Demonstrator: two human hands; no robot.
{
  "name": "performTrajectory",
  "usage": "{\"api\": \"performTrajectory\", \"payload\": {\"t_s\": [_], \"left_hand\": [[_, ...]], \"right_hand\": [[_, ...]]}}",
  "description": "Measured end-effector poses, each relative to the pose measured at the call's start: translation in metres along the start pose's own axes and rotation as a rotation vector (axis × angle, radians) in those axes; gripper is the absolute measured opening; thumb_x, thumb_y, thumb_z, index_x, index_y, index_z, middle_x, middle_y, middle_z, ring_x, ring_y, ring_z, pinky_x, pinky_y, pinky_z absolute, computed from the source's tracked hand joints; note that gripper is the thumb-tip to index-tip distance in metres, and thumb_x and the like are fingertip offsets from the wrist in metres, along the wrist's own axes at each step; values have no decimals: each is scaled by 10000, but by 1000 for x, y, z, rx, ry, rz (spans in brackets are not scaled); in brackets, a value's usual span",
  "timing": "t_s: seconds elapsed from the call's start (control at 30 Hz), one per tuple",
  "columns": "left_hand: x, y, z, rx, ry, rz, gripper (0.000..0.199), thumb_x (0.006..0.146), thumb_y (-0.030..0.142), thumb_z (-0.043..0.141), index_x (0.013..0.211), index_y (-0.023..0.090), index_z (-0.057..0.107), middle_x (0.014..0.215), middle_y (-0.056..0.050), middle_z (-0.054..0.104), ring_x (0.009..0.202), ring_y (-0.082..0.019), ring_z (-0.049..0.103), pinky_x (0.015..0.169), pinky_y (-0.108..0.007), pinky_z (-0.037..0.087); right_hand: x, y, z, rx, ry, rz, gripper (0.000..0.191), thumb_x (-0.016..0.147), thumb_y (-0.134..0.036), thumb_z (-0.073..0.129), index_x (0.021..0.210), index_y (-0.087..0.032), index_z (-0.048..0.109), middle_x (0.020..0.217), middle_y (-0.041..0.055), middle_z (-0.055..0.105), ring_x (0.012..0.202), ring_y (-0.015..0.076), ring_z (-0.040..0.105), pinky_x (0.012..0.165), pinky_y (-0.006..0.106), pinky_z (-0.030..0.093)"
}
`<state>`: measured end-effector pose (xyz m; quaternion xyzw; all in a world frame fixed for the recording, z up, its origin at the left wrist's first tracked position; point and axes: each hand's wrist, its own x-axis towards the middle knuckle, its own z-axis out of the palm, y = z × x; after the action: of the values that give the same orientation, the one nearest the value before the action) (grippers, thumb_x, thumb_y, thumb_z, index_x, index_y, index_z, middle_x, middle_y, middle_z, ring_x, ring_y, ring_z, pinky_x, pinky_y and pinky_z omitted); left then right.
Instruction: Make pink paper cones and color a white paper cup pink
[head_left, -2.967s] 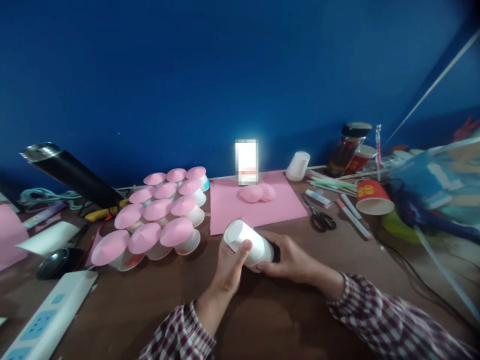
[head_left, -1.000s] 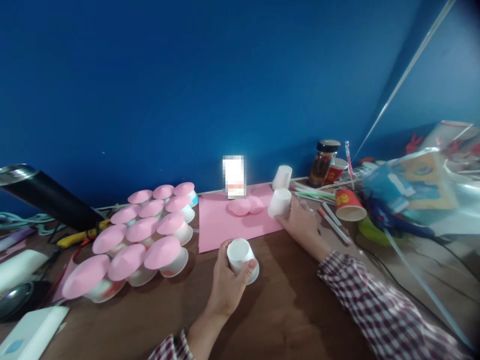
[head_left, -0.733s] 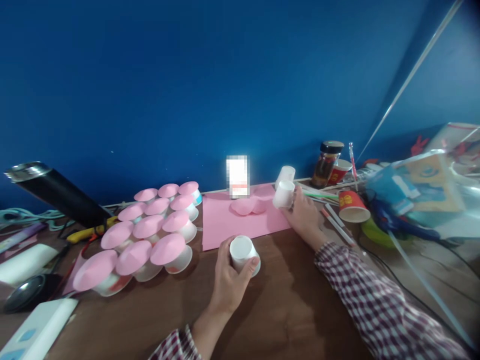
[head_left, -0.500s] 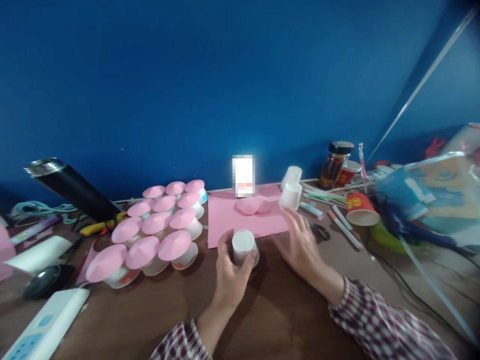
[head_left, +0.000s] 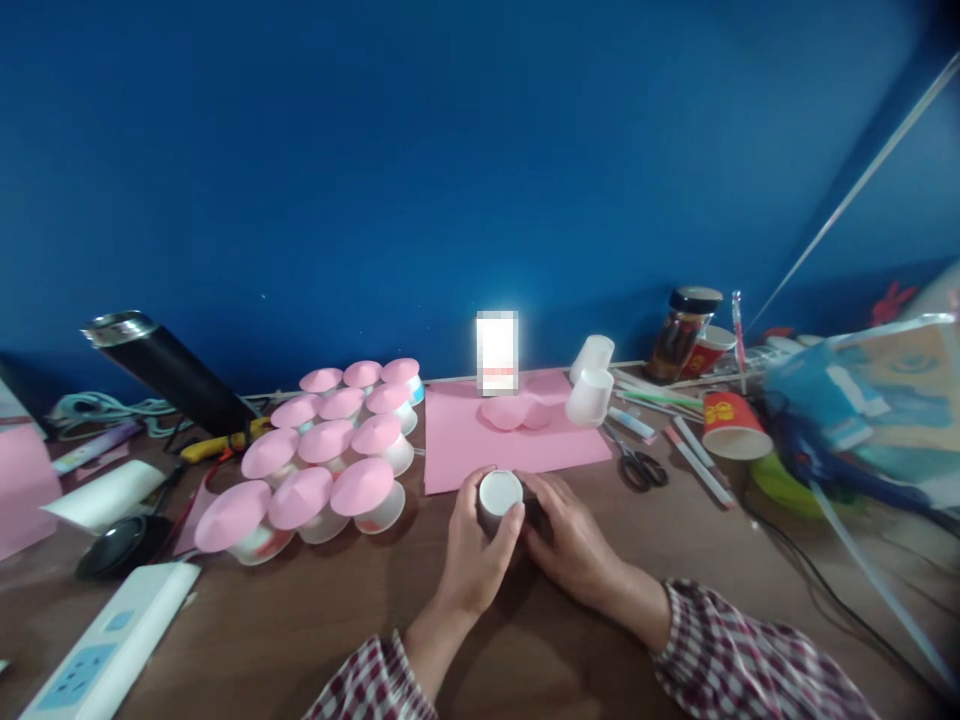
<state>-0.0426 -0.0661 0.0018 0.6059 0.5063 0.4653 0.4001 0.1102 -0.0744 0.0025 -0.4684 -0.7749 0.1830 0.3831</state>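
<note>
An upside-down white paper cup (head_left: 501, 492) stands in front of me, its round base facing up. My left hand (head_left: 480, 555) wraps round its left and near side, with the thumb across the front. Against the cup's right side, my right hand (head_left: 574, 540) is closed with curled fingers. Beyond the hands lies a pink paper sheet (head_left: 457, 455) with several pink paper circles (head_left: 504, 412) on it. Two more white paper cups (head_left: 590, 398) stand upside down at the sheet's right edge. On the left are rows of cups topped with pink paper cones (head_left: 300, 497).
Scissors (head_left: 641, 470), marker pens (head_left: 697, 460) and a red paper cup (head_left: 735, 425) lie to the right. Behind them stands a dark-lidded jar (head_left: 682, 335). A black flask (head_left: 180, 370), a power strip (head_left: 112, 640) and a yellow-handled tool (head_left: 225, 443) are at the left.
My right hand has come in from beside the two standing cups to the right side of the held cup, its fingers curling. My left hand keeps its hold. The view has shifted slightly.
</note>
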Motion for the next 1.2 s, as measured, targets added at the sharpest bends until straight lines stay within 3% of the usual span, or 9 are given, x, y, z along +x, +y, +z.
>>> {"api": "performTrajectory", "payload": {"t_s": [0.1,0.2,0.37,0.53,0.7,1.0,1.2], "left_hand": [[-1,2,-1,-62,-23,-7,423,823,325,559,1209,170,480,1214,-120,569,1131,-243,536,975,-400,406],[-6,1,-1,-97,-124,39,466,838,278,528,1282,170,439,1283,-128,528,1192,-248,498,1016,-408,382],[-12,-8,1,39,-196,169,570,827,252,534,1361,174,350,1345,-156,459,1249,-271,441,1050,-462,346],[-13,-12,3,256,-203,341,604,835,267,530,1373,167,273,1340,-180,445,1256,-273,426,1038,-472,357],[-15,-13,3,277,-213,361,620,846,282,520,1387,166,240,1339,-182,443,1251,-270,432,1030,-451,371],[-14,-14,3,197,-202,292,647,861,318,508,1414,158,214,1366,-168,434,1265,-268,422,1044,-445,350],[-13,-17,5,180,-196,300,628,866,324,499,1403,154,221,1394,-176,402,1288,-266,399,1052,-438,342]], "right_hand": [[2,-5,-5,110,1,23,409,837,-129,491,1237,-212,469,1169,108,591,1071,233,551,920,393,469],[5,-8,-11,224,36,111,253,894,-184,443,1129,-199,534,1066,95,627,956,205,602,825,334,504],[12,-11,-23,222,-3,223,85,858,-225,536,891,-185,603,804,33,652,696,160,601,642,262,487],[16,-16,-37,-49,-82,212,73,843,-214,553,816,-196,618,749,17,664,645,158,601,593,252,436],[17,-22,-39,-392,-112,67,154,877,-205,495,796,-198,625,752,34,662,682,174,605,625,268,398],[26,-32,-42,-515,-220,14,184,932,-243,458,858,-187,617,813,38,663,753,160,617,647,244,389],[38,-39,-46,-640,-334,-38,115,896,-182,503,903,-171,617,824,46,663,693,154,613,536,240,330]]}}
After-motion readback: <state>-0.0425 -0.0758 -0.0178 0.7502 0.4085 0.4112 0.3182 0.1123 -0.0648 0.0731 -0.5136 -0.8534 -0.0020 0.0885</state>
